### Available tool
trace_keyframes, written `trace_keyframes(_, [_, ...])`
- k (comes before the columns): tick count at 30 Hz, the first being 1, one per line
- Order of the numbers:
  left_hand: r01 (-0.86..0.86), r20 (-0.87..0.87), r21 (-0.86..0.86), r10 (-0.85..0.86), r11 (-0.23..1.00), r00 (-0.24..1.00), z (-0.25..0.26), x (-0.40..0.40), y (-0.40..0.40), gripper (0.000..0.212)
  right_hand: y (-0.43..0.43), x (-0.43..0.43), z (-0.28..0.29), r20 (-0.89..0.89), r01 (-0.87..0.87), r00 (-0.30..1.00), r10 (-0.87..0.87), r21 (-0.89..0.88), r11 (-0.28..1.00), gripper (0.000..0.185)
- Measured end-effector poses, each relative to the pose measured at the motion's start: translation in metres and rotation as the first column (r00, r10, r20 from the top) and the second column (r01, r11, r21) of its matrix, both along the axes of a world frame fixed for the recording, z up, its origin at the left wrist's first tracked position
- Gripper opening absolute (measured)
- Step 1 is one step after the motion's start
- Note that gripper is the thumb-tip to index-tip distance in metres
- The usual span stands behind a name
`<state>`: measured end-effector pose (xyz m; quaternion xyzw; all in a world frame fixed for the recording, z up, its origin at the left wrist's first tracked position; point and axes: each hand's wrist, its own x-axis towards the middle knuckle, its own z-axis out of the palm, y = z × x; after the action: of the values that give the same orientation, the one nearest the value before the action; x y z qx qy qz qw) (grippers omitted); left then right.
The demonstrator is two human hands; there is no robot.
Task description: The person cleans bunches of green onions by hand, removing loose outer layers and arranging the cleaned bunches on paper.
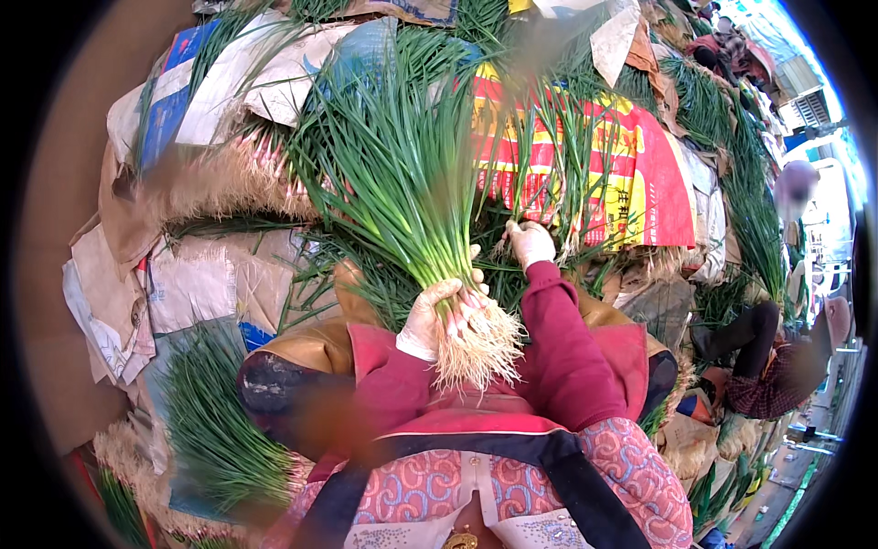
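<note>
A large bunch of green onions [411, 199] stands with its leaves pointing away from me and its pale roots towards my lap. My left hand [429, 312], in a whitish glove, is closed round the stems just above the roots. To the right, my gloved right hand [529, 241] reaches down by loose green leaves at the near edge of a red and yellow printed sack [634, 178]. Its fingers are bent; whether they grip anything cannot be told. Some loose green onions [559, 151] lie across that sack.
Another pile of green onions [226, 418] lies at lower left. Rooted bunches under pale sacks [295, 75] stand at upper left. Flattened sacks [192, 281] cover the ground at left. A person [782, 377] sits at the right; others are farther off at upper right.
</note>
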<state>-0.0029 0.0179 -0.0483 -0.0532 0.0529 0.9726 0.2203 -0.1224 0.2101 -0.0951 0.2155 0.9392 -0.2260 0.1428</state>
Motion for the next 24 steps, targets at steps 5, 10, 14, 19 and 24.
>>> trace_keyframes(5, [0.005,0.013,0.061,-0.005,0.998,1.000,-0.005,-0.001,-0.001,0.053,0.006,-0.003,-0.018,-0.174,0.102,0.923,-0.345,-0.752,0.651,0.022])
trace_keyframes(10, [0.003,0.002,0.030,-0.003,1.000,1.000,0.003,-0.002,0.004,0.046,0.038,-0.016,0.009,-0.500,-0.049,0.854,-0.146,-0.357,0.933,0.028])
trace_keyframes(14, [-0.014,0.005,0.010,0.014,1.000,1.000,0.002,-0.003,0.002,0.046,0.051,-0.012,0.024,-0.605,0.026,0.772,-0.194,-0.274,0.961,0.027])
trace_keyframes(19, [-0.020,-0.003,-0.019,0.020,1.000,1.000,0.001,-0.004,0.002,0.045,0.043,0.008,0.021,-0.417,0.016,0.875,-0.245,-0.481,0.876,0.021])
trace_keyframes(24, [-0.002,-0.006,-0.023,0.001,1.000,1.000,0.004,-0.004,0.007,0.044,0.055,0.003,0.001,-0.416,0.019,0.798,-0.436,-0.705,0.709,0.020])
